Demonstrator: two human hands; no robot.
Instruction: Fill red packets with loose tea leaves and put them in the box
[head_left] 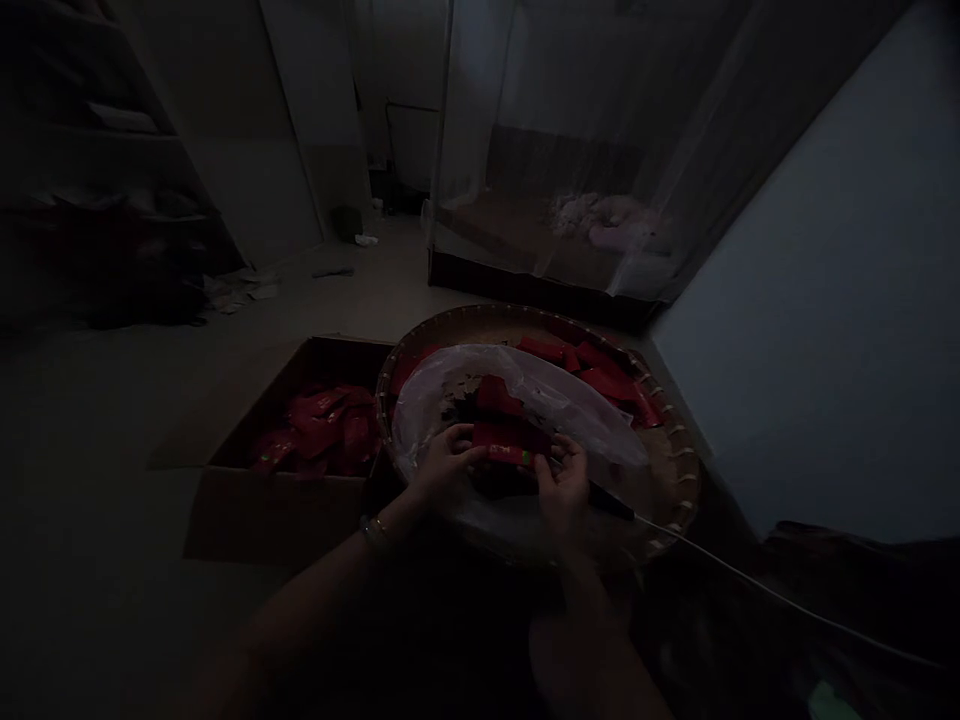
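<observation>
The left hand (450, 462) and right hand (564, 488) each pinch one end of the red packet (501, 452), held between them over the plastic (592, 410). Best keep it level, the corded tool (611, 502) beside the right hand clear.

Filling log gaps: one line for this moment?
left hand: pinches red packet | right hand: same packet | below: woven tray | beside tray: open box

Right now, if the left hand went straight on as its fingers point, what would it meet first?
The left hand touches the red packet, so that comes first; beyond it, probably the right hand, though depth is unclear.
</observation>
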